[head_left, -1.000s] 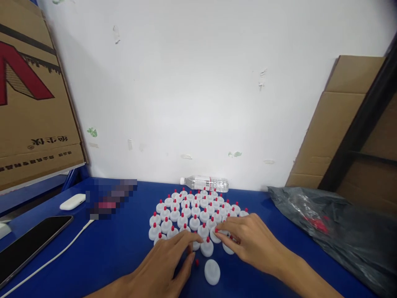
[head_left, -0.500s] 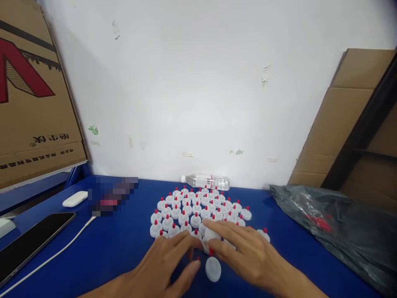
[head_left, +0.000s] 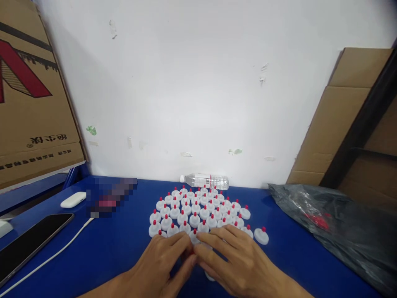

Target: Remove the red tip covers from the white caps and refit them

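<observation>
My left hand [head_left: 172, 258] is closed, thumb and index fingertips pinched around a small red tip [head_left: 191, 251] that barely shows. My right hand [head_left: 234, 260] meets it from the right, fingers curled against a white bottle cap [head_left: 209, 277], of which only the lower edge shows beneath them. How firmly the fingers grip that cap is hidden. Right beyond both hands stand several white round caps [head_left: 194, 220] with red tips, grouped closely and upright. One such cap [head_left: 261, 236] sits apart at the group's right side.
Behind the caps a clear plastic bottle [head_left: 204, 181] lies against the white wall. To the left are a phone [head_left: 34, 246], a white cable [head_left: 58, 253] and a white case [head_left: 73, 200]. A dark plastic bag [head_left: 338, 231] covers the blue table's [head_left: 108, 252] right side.
My right hand has moved left and slightly down until its fingertips meet my left hand's. The white cap by it has shifted down-left and is now mostly covered.
</observation>
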Tool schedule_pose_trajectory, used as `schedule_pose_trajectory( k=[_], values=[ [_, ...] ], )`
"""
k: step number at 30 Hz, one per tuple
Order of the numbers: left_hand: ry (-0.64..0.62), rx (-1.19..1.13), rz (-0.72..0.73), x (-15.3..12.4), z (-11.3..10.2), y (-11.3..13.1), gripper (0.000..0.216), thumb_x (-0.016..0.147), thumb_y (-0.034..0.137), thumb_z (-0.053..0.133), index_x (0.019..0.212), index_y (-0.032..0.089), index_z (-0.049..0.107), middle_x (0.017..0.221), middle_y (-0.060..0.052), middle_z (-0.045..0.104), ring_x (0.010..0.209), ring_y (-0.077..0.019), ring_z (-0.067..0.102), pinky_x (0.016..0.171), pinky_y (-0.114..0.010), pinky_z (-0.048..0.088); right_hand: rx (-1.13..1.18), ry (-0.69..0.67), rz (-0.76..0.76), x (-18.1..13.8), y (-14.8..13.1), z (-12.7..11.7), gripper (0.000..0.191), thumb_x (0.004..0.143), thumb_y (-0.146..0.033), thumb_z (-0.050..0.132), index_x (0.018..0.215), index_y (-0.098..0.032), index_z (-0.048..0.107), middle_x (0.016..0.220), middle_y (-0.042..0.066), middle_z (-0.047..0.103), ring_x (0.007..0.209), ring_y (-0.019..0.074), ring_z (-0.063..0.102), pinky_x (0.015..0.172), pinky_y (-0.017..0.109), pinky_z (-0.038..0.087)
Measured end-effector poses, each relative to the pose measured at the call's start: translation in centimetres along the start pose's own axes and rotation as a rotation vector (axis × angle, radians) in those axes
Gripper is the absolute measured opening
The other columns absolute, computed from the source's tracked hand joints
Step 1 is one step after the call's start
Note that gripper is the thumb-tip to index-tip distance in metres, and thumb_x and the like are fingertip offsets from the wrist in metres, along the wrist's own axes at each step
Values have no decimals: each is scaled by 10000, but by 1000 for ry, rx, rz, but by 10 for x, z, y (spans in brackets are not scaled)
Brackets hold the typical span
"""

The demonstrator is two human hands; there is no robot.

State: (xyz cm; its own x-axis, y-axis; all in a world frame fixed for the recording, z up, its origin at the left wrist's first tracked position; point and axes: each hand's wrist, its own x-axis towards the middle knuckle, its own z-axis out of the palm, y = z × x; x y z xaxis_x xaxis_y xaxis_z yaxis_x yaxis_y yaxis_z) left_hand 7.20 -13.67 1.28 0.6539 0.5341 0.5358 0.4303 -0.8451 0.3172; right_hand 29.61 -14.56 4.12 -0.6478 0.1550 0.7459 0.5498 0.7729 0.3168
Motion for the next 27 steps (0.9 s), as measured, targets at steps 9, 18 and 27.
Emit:
schedule_pose_trajectory(
  k=[9, 18, 27],
  values=[
    [7, -13, 114, 6, -5, 4, 281, 1110, 251, 300, 911, 227, 497, 797, 29, 636, 631, -122, 560, 602, -255, 408, 0, 48, -75, 2, 5, -4, 206, 1056, -221, 528, 1009, -147, 715, 1041, 23, 793, 853, 127, 668, 920, 339, 472],
    [-12, -171, -13, 2, -4, -1, 318, 1117, 293, 322, 887, 222, 530, 785, 37, 607, 702, -117, 560, 723, -232, 446, -66, 56, -47, 0, 0, -1, 169, 1014, -194, 564, 1010, -187, 732, 1104, -16, 789, 840, 129, 673, 881, 363, 487],
    [-45, -61, -39, -3, -13, 0, 313, 1090, 232, 317, 816, 223, 468, 716, 39, 559, 616, -121, 496, 656, -256, 427, -180, 33, 267, -24, 66, -17, 109, 983, -91, 599, 996, -190, 643, 1095, 41, 780, 887, 167, 714, 934, 405, 418]
  ],
)
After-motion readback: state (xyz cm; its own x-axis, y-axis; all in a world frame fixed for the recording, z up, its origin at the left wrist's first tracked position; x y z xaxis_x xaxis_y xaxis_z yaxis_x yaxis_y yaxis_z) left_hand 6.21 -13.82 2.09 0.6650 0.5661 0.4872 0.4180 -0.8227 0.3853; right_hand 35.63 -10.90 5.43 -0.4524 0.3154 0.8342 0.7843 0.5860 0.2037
